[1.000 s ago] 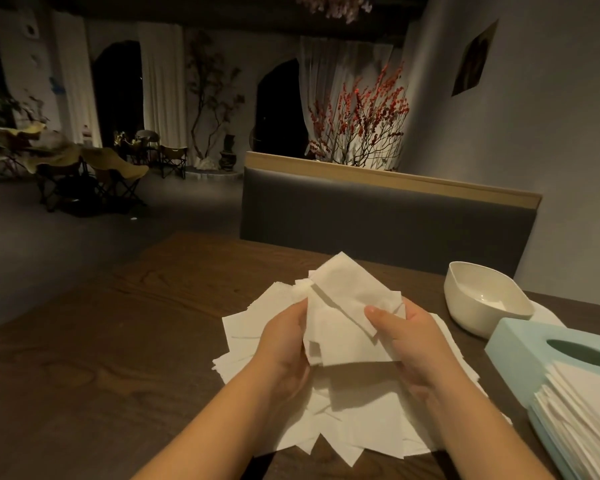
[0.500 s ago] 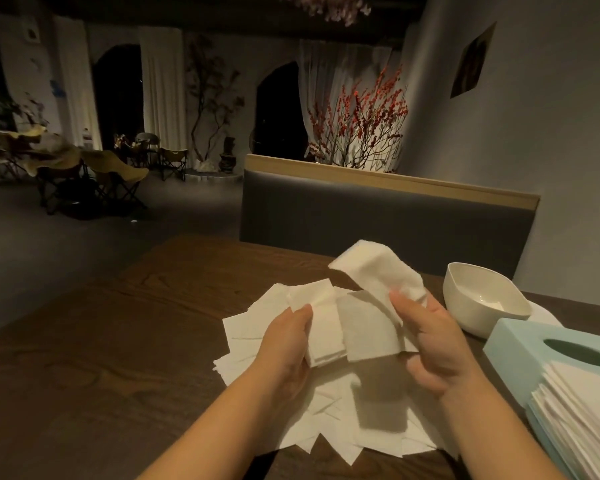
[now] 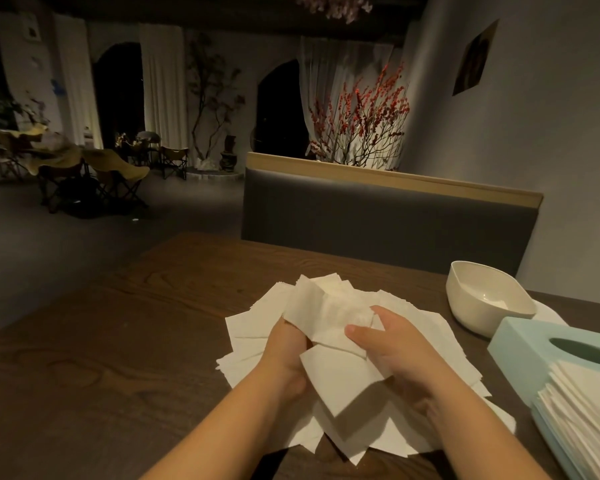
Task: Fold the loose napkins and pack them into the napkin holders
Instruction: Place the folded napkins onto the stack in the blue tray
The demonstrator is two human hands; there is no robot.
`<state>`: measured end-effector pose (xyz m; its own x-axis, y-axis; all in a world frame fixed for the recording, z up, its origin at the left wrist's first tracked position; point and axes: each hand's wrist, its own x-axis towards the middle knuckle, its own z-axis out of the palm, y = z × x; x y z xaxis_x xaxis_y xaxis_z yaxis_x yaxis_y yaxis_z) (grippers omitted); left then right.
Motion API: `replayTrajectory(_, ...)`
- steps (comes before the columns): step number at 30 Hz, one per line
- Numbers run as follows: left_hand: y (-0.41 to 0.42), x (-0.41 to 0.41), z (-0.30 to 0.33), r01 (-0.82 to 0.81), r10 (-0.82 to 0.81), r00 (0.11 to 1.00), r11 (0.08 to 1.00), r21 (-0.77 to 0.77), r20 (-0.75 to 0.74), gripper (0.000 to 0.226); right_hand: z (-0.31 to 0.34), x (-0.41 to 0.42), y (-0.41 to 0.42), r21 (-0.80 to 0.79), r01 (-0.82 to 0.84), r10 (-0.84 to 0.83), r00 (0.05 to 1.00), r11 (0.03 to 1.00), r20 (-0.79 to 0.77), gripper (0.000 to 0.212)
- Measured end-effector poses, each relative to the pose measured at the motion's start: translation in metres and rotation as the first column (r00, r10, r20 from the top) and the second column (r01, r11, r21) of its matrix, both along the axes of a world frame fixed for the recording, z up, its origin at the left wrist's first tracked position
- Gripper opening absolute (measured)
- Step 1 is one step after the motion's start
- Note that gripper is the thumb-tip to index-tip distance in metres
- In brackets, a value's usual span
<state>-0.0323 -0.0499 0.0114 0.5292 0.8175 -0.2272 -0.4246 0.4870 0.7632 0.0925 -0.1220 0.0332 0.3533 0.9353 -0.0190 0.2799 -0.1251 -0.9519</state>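
A bunch of white paper napkins (image 3: pixel 329 317) is held up just above the dark wooden table (image 3: pixel 125 341), more or less in the middle of the view. The sheets look thin and soft, a bit crumpled at the top, with one flat folded square hanging down at the front and its corner pointing toward the camera. The bunch is gripped from both sides. The left hand (image 3: pixel 284 351) is curled round the left edge, though most of its fingers are hidden behind the paper, so only the back of the hand and the wrist can really be seen. The right hand (image 3: pixel 395 344) is curled over the right side, with the thumb pressed on the front of the paper and the index finger laid across the top of it.

Underneath, a messy pile of loose napkins (image 3: pixel 253 327) is spread flat on the table, fanned out in all directions with corners overlapping. Pretty plain stuff, all white, no print that can be made out.

Off to the right, a light blue napkin holder (image 3: pixel 534 344) with an oval slot is lying on the table, and a neat stack of folded napkins (image 3: pixel 582 403) is sticking out of its near end. A white bowl (image 3: pixel 482 303) is sat just behind the holder. A grey padded bench back (image 3: pixel 378 216) is seen across the far side of the table.
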Motion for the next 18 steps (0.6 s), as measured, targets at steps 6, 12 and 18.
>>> replayTrajectory(6, 0.002, 0.004, -0.001, 0.011, 0.017, 0.976, 0.992, 0.125, -0.218, 0.019, -0.002, -0.003, 0.001, -0.01, -0.003, 0.003, 1.0, 1.0, 0.002, 0.01)
replayTrajectory(12, 0.004, -0.002, -0.003, -0.09, 0.095, 0.986, 0.995, 0.048, -0.137, 0.036, -0.006, -0.002, 0.0, -0.03, -0.008, 0.01, 0.997, 1.0, 0.07, 0.02)
replayTrajectory(18, 0.005, -0.001, 0.003, -0.199, 0.197, 0.98, 0.977, -0.079, -0.03, 0.031, 0.0, 0.011, -0.002, 0.07, 0.113, -0.104, 0.986, 0.991, -0.128, 0.02)
